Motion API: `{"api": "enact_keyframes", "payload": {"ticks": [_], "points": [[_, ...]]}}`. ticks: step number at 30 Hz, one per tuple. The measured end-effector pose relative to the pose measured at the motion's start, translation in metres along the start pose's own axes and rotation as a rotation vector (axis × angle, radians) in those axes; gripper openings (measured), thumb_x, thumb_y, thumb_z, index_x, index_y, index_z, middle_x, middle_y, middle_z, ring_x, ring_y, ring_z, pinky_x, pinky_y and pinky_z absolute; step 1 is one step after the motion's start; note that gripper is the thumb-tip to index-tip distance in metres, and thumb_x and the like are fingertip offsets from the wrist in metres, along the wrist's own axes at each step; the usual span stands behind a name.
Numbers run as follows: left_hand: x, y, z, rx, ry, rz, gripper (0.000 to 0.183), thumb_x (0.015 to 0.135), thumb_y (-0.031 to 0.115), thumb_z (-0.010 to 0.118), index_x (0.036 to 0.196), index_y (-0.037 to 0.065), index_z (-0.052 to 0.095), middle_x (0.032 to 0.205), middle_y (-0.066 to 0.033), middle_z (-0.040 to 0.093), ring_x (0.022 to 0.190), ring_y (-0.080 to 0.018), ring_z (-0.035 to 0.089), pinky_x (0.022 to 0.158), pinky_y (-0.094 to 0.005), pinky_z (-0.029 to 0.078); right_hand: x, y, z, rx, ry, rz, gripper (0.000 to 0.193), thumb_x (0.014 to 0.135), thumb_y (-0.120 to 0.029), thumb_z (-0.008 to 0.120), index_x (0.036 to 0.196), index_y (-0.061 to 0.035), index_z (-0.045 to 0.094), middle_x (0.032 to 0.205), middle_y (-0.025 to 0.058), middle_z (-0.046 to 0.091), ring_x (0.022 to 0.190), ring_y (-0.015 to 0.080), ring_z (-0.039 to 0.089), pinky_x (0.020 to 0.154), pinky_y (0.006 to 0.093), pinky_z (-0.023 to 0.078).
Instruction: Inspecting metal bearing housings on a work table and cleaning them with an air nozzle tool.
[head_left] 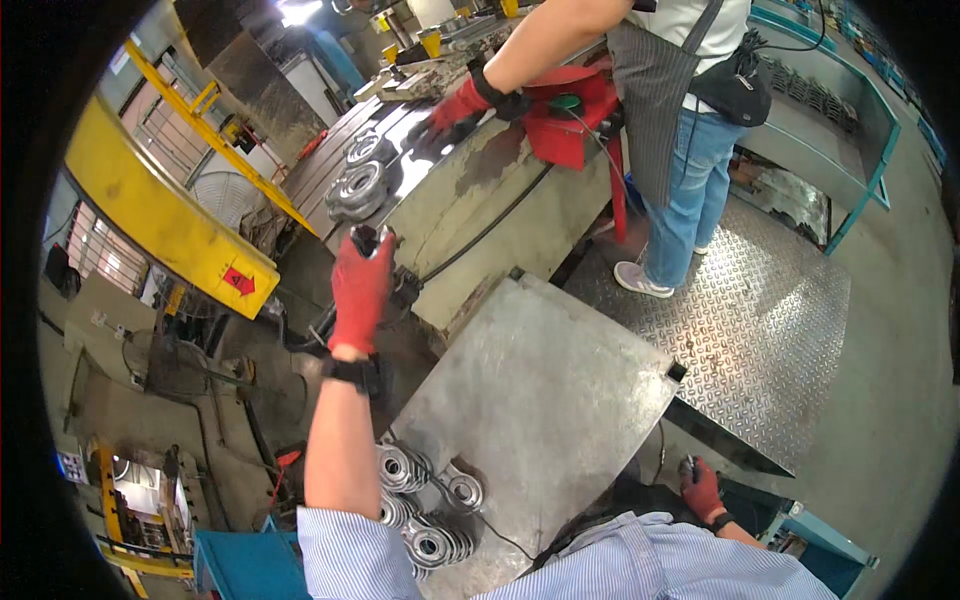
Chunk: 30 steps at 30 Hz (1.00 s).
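Note:
My left hand [362, 290], in a red glove with dark fingertips, reaches up and forward. Its thumb and fingers are apart, with nothing visible held between them. Just beyond the fingertips, ringed metal parts [357, 190] lie on the machine bed [408, 185]. My right hand [703, 490], also gloved in red, is low on the right beside a teal bin [825, 540]. Its fingers are curled, and whatever they may hold is too small to make out. Stacked ringed metal parts [430, 545] and a single one [464, 490] rest on the grey metal table [540, 370] near my left forearm.
A co-worker in a striped apron [655, 110] stands across, a red-gloved hand [450, 115] over the machine bed. Beside them is a red control box [565, 120]. A yellow machine arm [165, 210] is at left, a tread-plate platform [740, 330] at right.

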<state>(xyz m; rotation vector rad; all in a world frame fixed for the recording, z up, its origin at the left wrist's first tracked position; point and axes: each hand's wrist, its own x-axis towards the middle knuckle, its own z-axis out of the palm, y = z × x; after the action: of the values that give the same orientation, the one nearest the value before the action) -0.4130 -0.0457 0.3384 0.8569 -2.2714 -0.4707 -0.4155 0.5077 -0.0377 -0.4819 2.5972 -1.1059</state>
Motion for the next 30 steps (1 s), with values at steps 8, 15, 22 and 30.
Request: {"api": "enact_keyframes", "payload": {"ticks": [8,15,22,30], "points": [[0.105,-0.012,0.031,0.741,0.045,0.067,0.059,0.075,0.043,0.066,0.113,0.003,0.049,0.108,-0.0172,0.059,0.103,-0.0327,0.056,0.083,-0.0434,0.046,-0.008,0.037,-0.019,0.053,0.068,0.233,0.025,0.086,-0.025,0.057,0.090,0.0000,0.052,0.078,0.0226,0.061,0.077,0.0413,0.059,0.061,0.0445,0.045],[0.151,-0.020,0.047,0.938,-0.275,0.053,0.065,0.070,0.038,0.066,0.119,0.002,0.046,0.116,-0.0151,0.057,0.114,-0.0341,0.049,0.094,-0.0434,0.038,-0.005,0.022,-0.033,-0.077,0.143,0.209,0.037,0.080,-0.024,0.061,0.103,0.0038,0.053,0.084,0.0263,0.060,0.079,0.0426,0.057,0.066,0.0464,0.044],[0.181,-0.013,0.053,1.053,-0.574,-0.074,0.089,0.065,0.035,0.064,0.137,0.000,0.025,0.130,-0.0170,0.048,0.125,-0.0379,0.038,0.104,-0.0437,0.026,-0.012,0.040,-0.023,-0.127,0.181,0.205,0.045,0.079,-0.024,0.062,0.109,0.0068,0.050,0.087,0.0275,0.059,0.081,0.0433,0.056,0.069,0.0475,0.044],[0.175,-0.034,0.035,1.108,-0.665,-0.126,0.092,0.069,0.039,0.053,0.143,0.007,0.009,0.125,-0.0292,0.044,0.122,-0.0439,0.037,0.102,-0.0419,0.028,-0.015,0.026,-0.021,-0.058,0.152,0.257,0.044,0.080,-0.021,0.062,0.111,0.0063,0.049,0.092,0.0267,0.060,0.086,0.0429,0.056,0.073,0.0470,0.044]]}}
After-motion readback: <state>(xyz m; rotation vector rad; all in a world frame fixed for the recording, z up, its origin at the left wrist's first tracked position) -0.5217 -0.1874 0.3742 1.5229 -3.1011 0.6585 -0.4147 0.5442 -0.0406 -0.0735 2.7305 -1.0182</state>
